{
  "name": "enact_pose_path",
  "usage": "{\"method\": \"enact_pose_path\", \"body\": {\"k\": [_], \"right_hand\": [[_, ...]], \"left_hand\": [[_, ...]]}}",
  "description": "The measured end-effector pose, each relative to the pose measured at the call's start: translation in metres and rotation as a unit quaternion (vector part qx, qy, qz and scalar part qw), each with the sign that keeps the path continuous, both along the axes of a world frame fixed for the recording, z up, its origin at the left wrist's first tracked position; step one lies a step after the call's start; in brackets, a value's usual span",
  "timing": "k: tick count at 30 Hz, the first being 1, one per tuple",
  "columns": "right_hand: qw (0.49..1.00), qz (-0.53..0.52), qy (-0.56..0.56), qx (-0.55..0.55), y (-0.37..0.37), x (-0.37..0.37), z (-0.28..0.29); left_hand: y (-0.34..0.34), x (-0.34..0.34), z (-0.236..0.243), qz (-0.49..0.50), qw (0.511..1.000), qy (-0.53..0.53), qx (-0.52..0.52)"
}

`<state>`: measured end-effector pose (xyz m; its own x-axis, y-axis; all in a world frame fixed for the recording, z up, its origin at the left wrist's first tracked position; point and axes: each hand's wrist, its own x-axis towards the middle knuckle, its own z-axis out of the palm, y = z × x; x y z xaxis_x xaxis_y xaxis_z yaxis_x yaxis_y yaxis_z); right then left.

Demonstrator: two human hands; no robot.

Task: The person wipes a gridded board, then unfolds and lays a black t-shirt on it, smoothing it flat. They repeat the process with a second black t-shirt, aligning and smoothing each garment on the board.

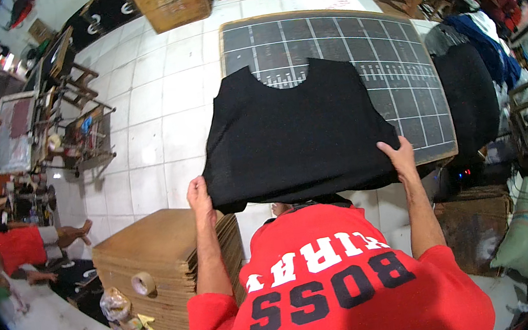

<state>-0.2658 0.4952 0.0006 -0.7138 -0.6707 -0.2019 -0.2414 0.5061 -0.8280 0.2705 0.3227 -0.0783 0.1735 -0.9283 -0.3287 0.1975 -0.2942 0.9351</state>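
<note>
Gripping a black shirt (297, 138) by its hem, left hand (198, 196) and right hand (400, 155), over gridded board (395, 50).

A dark board (356, 55) with a white grid lies flat over the white tiled floor (145, 113), and a black shirt (293, 135) is spread on its near part. To the left, a stack of brown boards (157, 257) carries a tape roll (143, 283).
</note>
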Motion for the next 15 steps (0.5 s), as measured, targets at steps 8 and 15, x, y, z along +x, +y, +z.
{"method": "enact_pose_path", "body": {"k": [8, 15], "right_hand": [[0.996, -0.084, 0.035, -0.007, 0.029, -0.035, -0.015], [0.986, -0.126, -0.089, -0.061, 0.020, -0.035, -0.014]], "left_hand": [[0.030, -0.001, 0.035, -0.145, 0.988, -0.047, -0.018], [0.029, 0.005, 0.002, -0.018, 0.982, -0.189, -0.009]]}}
